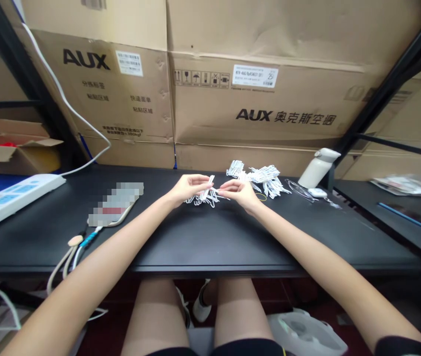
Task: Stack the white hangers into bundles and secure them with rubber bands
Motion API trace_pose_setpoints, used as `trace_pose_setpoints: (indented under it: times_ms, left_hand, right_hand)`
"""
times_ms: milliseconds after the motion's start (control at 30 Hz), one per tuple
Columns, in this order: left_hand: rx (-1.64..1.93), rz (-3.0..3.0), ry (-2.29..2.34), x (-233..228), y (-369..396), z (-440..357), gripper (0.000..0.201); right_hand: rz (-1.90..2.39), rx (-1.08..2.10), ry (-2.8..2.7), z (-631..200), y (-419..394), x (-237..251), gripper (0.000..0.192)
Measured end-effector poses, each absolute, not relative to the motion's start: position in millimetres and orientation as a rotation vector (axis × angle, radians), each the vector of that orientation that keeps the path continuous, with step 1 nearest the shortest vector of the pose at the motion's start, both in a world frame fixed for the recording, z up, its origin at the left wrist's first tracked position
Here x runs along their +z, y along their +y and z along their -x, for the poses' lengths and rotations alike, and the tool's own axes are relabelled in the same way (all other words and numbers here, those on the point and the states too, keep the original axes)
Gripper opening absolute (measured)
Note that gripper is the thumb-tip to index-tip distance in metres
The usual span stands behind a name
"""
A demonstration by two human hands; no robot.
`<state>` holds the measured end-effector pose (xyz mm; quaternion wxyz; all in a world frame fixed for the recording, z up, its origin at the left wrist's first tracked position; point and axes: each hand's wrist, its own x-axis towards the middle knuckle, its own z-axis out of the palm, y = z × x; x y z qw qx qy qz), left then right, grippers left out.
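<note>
Over the black table, my left hand [191, 189] is closed around a few thin white strips [210, 183] that stand up between thumb and fingers. They look like bent twist ties or short wires; their exact kind is too small to tell. My right hand [240, 193] pinches the end of a white strip just beside the left fingertips. More loose white strips [207, 200] lie on the table under both hands. Behind the right hand is a bigger pile of bundled white strips [267, 177], and a yellow rubber band [261, 197] rests near it.
A phone [116, 205], its screen blurred out, lies left with a cable attached. Further left are a power strip [17, 198] and an open carton [17, 148]. At right stand a white bottle [316, 168] and a small white case [317, 193]. Large cardboard boxes [262, 128] line the back.
</note>
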<state>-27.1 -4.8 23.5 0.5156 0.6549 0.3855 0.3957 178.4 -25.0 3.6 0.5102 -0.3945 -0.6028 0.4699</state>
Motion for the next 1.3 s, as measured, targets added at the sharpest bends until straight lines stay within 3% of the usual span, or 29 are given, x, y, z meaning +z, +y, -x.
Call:
trace_pose_setpoints:
  times_ms: [167,400,800,1033,1300]
  left_hand:
    - [0.959,-1.562,0.933,24,-3,27,0.059]
    - [1.027,-1.559,0.884,24,-2,28,0.056]
    - [0.963,-1.583,0.910,25,-3,28,0.051]
    - [0.952,-1.628,0.852,25,-4,27,0.050]
    - [0.951,-1.665,0.826,27,-7,25,0.053]
  right_hand:
    - [1.002,0.979,-1.490,-183,-16,0,0.030]
    - [1.121,0.378,-2.073,-197,-8,-14,0.011]
    - [1.349,0.372,-2.065,-237,11,0,0.007]
    - [1.046,0.622,-1.644,-221,-2,15,0.026]
    - [0.978,0.550,-1.696,-198,-17,12,0.023]
